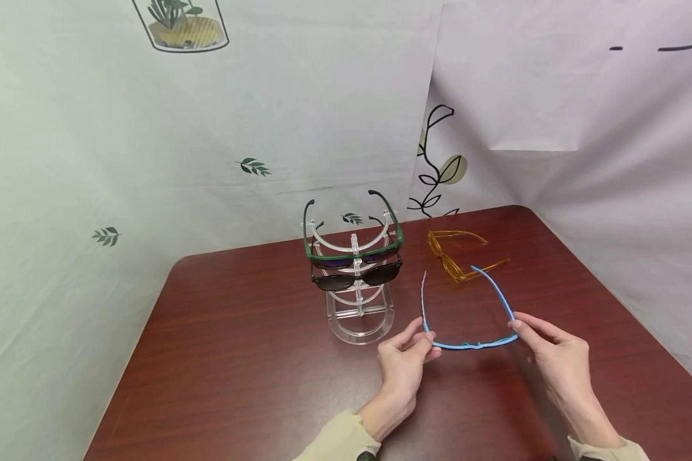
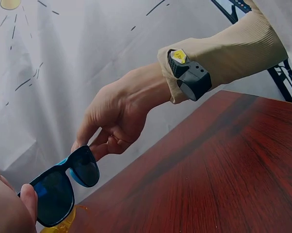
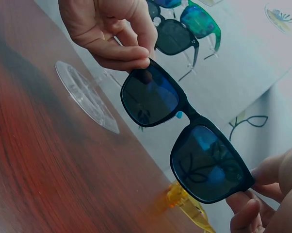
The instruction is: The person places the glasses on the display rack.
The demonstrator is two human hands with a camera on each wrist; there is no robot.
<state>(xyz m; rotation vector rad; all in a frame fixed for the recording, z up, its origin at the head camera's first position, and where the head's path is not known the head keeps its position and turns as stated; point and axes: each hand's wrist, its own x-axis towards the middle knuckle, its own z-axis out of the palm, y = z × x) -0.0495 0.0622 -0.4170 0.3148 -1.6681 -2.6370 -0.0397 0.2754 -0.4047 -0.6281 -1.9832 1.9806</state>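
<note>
I see the left hand (image 1: 402, 362) and right hand (image 1: 560, 362) pinching blue glasses (image 1: 477, 346); stand (image 1: 360, 339) at ten o'clock, counter edge (image 1: 633, 330) at three, lens mark (image 3: 239, 177) illegible.

It's a small screened-off booth, a makeshift recording corner by the look of it! Pale cloth (image 1: 334, 96) hangs right behind the far edge of the wood-grain surface (image 1: 236, 333) and closes in the left and right edges too, creased all over. And look at those prints: a jar of plants (image 1: 188, 31), a leafy sprig (image 1: 254, 167), a vine (image 1: 438, 176) climbing near the far right corner! A dark device (image 2: 194, 80) sits strapped to a sleeve (image 2: 238, 51). Home, office or lab around it? Can't tell!
</note>
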